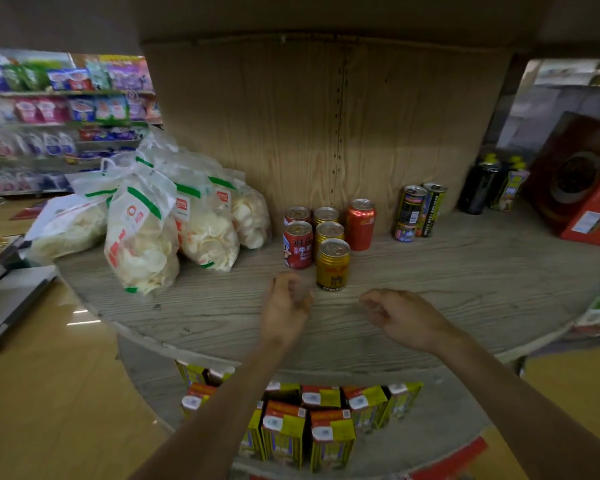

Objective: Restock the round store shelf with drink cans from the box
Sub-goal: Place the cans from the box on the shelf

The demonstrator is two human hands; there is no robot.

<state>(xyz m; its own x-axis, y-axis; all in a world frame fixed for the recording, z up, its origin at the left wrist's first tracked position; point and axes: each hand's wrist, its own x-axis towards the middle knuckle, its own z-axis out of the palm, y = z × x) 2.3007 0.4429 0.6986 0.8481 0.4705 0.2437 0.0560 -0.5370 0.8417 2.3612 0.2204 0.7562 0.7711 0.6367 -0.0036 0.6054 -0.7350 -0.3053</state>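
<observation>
While the left hand (286, 303) and right hand (407, 317) are hovering loosely curled and empty over the shelf (465, 271), the cans (298, 244) are standing grouped near its back. The front gold can (333, 265) is sitting just beside the left hand, likely placed. Next is calling for reaching to the box, unseen here.

Both bare arms (222, 393) reach forward from the near edge, side by side. The left hand (286, 303), blurred, holds nothing, its fingers loosely curled. The right hand (404, 317), back upward, is likewise loosely curled and empty.
</observation>
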